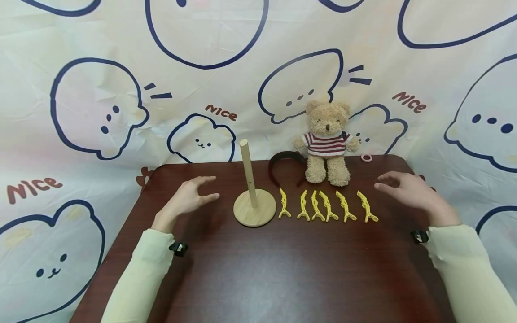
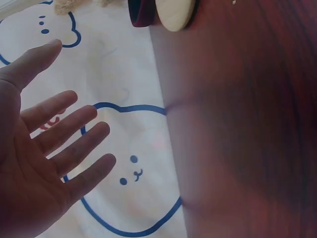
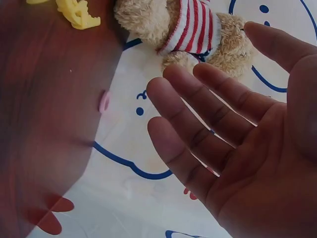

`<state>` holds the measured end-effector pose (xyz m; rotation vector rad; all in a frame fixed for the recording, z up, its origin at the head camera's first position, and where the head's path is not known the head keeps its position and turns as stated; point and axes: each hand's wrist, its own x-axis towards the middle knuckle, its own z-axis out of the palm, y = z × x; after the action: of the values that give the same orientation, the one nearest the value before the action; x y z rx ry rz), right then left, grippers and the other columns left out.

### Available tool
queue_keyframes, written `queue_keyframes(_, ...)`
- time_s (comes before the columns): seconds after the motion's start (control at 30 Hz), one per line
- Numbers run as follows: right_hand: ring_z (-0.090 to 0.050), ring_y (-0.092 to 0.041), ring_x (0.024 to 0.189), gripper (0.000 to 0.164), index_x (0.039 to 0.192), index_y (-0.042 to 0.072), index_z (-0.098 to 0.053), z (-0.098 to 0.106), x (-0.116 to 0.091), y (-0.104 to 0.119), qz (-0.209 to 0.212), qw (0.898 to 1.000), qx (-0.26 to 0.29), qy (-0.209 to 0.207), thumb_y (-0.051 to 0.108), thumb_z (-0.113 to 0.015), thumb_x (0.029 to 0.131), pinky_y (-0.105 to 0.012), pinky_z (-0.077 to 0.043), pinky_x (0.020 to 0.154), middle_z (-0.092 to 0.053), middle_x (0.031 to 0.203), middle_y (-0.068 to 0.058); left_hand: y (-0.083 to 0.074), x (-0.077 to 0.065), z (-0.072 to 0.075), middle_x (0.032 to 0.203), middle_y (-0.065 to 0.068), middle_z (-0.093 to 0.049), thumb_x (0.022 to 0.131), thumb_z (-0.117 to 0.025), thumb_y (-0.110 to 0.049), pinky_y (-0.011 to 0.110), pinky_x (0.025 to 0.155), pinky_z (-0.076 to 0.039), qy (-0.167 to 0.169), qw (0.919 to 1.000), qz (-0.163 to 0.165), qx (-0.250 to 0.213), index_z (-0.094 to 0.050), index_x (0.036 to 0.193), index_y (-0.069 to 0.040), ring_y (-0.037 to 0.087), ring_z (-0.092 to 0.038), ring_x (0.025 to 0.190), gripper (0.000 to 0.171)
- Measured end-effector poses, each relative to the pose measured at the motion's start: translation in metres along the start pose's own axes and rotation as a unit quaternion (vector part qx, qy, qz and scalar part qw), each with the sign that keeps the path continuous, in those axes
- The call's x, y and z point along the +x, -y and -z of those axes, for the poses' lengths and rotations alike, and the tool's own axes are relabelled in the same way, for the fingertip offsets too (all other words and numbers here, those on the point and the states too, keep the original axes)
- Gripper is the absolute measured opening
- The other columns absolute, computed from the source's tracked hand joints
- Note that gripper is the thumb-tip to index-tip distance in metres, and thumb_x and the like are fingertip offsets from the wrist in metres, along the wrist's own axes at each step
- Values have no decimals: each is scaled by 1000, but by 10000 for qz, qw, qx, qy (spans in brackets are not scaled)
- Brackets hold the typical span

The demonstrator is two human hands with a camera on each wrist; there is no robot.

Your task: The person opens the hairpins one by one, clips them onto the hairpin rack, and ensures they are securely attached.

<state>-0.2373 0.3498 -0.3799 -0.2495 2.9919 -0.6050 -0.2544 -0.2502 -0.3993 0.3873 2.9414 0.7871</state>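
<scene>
My left hand (image 1: pixel 187 199) hovers over the left part of the table, fingers spread and nothing held; the left wrist view shows its bare palm. Nearest to it is a pale wooden stand, a round base (image 1: pixel 243 216) with an upright rod (image 1: pixel 248 172). Over the right side is my right hand (image 1: pixel 409 194), also holding nothing, its fingers relaxed. Several yellow forked pieces (image 1: pixel 345 206), perhaps hair clips, lie in a row between the hands. Behind the row, a dark red headband (image 1: pixel 274 168) lies beside a teddy bear (image 1: pixel 328 146) in a striped shirt.
A small pink ring (image 1: pixel 366 158) lies at the far edge of the dark brown table (image 1: pixel 282 269), right of the bear. A white cloth (image 1: pixel 226 89) printed with blue cartoon outlines hangs behind the table and at its sides.
</scene>
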Motion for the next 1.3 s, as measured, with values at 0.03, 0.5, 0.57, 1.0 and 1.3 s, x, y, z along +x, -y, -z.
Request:
queue_keyframes(0.03,-64,-39,108,62,129,5,-62,-2,-1,-1,25,10000,35,-9,58,-52,98,-59,-50,89,-69,121,-21,0,0,-1,151,15,-50,91,-71,-44,59,113,-37,11,10000,-4,-40,-50,146,-14,36,-44,140,67)
queue_keyframes(0.5,-67,-32,100,53,120,6,-68,-23,-8,-7,27,9999,169,25,52,-61,95,-55,-53,84,-73,111,-15,1,6,-24,151,11,-48,89,-75,-41,58,112,-39,29,9993,-143,-341,-48,147,-14,35,-45,140,70)
queue_keyframes(0.57,-67,-31,97,51,119,6,-68,-26,-8,-8,30,9998,188,53,50,-63,94,-54,-53,83,-73,109,-15,1,7,-27,152,12,-47,88,-75,-42,58,112,-38,55,9992,-207,-329,-47,148,-14,34,-44,140,72)
queue_keyframes(1.0,-65,-19,85,42,109,8,-72,-47,-8,-18,-18,9998,163,139,46,-70,90,-35,-51,70,-74,98,-6,-1,12,-55,153,14,-45,87,-77,-35,59,114,-36,344,9977,-407,-414,-44,150,-12,36,-42,142,75)
queue_keyframes(1.3,-60,-15,74,43,104,6,-73,-56,-10,-23,-348,9978,291,488,47,-70,90,-30,-46,63,-71,85,-2,-4,17,-70,155,15,-44,86,-78,-39,57,116,-35,588,9963,-489,-397,-44,150,-10,35,-41,143,78)
